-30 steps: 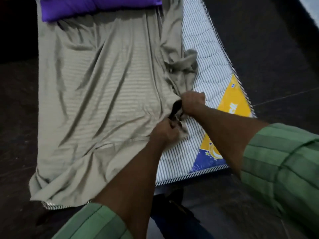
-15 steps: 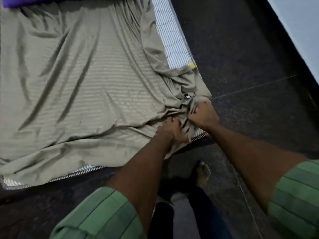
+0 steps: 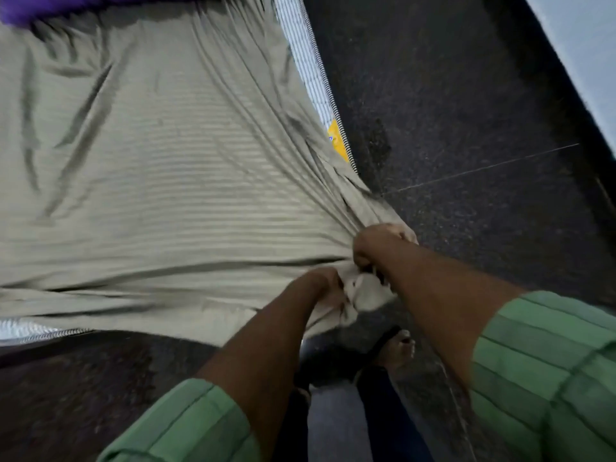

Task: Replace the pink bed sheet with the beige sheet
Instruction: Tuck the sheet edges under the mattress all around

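Clearly, the beige sheet [image 3: 150, 181] is spread across the mattress [image 3: 305, 58], filling the frame's left and centre; its bunched lower-right corner is gripped by the curled fingers of the left hand [image 3: 325, 285] and right hand [image 3: 375, 245].

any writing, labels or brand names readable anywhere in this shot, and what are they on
None can be read.
The yellow label on the mattress edge, mostly covered by the beige sheet, shows only a tiny blue mark, too small and blurred to read.
The beige sheet, the purple pillow, the green sleeves and the dark floor show no print.
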{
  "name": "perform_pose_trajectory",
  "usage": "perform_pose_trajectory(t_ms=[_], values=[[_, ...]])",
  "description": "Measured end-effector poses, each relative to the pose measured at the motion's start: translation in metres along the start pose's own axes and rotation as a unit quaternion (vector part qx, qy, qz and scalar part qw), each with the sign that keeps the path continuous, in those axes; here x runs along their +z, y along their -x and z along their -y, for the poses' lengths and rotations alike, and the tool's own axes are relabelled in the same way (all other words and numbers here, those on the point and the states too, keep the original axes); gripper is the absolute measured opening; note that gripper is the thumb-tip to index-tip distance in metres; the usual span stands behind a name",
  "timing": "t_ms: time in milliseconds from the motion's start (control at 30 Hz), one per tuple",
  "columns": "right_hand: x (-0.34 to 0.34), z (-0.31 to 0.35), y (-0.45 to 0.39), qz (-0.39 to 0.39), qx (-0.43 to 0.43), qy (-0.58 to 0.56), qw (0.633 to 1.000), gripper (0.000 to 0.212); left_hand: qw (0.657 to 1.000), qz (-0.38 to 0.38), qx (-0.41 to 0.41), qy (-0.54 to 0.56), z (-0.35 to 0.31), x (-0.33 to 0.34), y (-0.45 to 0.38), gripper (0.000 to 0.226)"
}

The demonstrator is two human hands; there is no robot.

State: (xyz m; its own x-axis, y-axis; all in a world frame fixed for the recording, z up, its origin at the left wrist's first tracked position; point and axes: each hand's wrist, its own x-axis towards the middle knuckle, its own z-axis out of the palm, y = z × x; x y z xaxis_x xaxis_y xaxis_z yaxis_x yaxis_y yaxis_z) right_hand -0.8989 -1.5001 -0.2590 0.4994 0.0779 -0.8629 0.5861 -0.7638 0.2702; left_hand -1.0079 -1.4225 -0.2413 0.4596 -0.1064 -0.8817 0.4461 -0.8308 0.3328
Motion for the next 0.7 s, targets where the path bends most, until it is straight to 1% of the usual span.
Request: perform_pose_trajectory(t_ms=[33,67,100,133,167,200,233,267,300,333,367,400,433,500,567,633,700], values=[[0.012,-0.017,-0.003,0.026,-0.007,-0.044,0.999,0.046,0.998,0.063,-0.012,-0.003,-0.009,0.008,0.000,0.032],[0.022,-0.033,-0.001,0.024,-0.018,-0.092,0.995,0.042,0.995,0.096,-0.024,-0.018,-0.014,0.017,-0.007,0.028],[0.031,-0.047,-0.002,0.026,-0.023,-0.112,0.993,0.039,0.993,0.109,-0.040,-0.033,-0.016,0.024,-0.014,0.026],[0.038,-0.057,-0.005,0.044,-0.024,-0.117,0.992,0.040,0.994,0.096,-0.045,-0.039,-0.019,0.027,-0.018,0.034],[0.043,-0.065,-0.006,0.079,-0.019,-0.122,0.989,0.045,0.997,0.052,-0.040,-0.034,-0.021,0.027,-0.021,0.037],[0.045,-0.070,-0.008,0.096,-0.027,-0.128,0.987,0.049,0.999,-0.017,-0.035,0.003,-0.023,0.024,-0.026,0.038],[0.044,-0.071,-0.012,0.073,-0.049,-0.164,0.983,0.052,0.994,-0.095,-0.029,0.041,-0.027,0.016,-0.024,0.035],[0.042,-0.073,-0.018,0.002,-0.074,-0.220,0.973,0.051,0.982,-0.175,-0.026,0.067,-0.030,0.006,-0.026,0.032],[0.037,-0.074,-0.024,-0.076,-0.094,-0.276,0.953,0.044,0.964,-0.246,-0.031,0.098,-0.035,-0.005,-0.026,0.028],[0.030,-0.073,-0.028,-0.144,-0.110,-0.333,0.925,0.036,0.946,-0.295,-0.044,0.125,-0.037,-0.016,-0.028,0.026],[0.022,-0.071,-0.032,-0.182,-0.120,-0.380,0.899,0.031,0.930,-0.330,-0.059,0.151,-0.040,-0.028,-0.029,0.025],[0.009,-0.068,-0.030,-0.204,-0.121,-0.424,0.874,0.029,0.918,-0.351,-0.071,0.173,-0.041,-0.039,-0.030,0.023],[-0.003,-0.066,-0.031,-0.218,-0.120,-0.450,0.858,0.029,0.908,-0.364,-0.080,0.190,-0.042,-0.049,-0.033,0.021],[-0.026,-0.058,-0.036,-0.241,-0.119,-0.440,0.857,0.033,0.897,-0.382,-0.093,0.205,-0.040,-0.064,-0.038,0.021],[-0.046,-0.053,-0.041,-0.246,-0.128,-0.382,0.881,0.043,0.894,-0.382,-0.104,0.209,-0.036,-0.075,-0.043,0.025],[-0.060,-0.051,-0.046,-0.249,-0.128,-0.332,0.901,0.052,0.903,-0.365,-0.113,0.198,-0.033,-0.081,-0.048,0.033],[-0.071,-0.051,-0.053,-0.266,-0.135,-0.298,0.907,0.049,0.911,-0.352,-0.112,0.185,-0.028,-0.084,-0.055,0.040]])
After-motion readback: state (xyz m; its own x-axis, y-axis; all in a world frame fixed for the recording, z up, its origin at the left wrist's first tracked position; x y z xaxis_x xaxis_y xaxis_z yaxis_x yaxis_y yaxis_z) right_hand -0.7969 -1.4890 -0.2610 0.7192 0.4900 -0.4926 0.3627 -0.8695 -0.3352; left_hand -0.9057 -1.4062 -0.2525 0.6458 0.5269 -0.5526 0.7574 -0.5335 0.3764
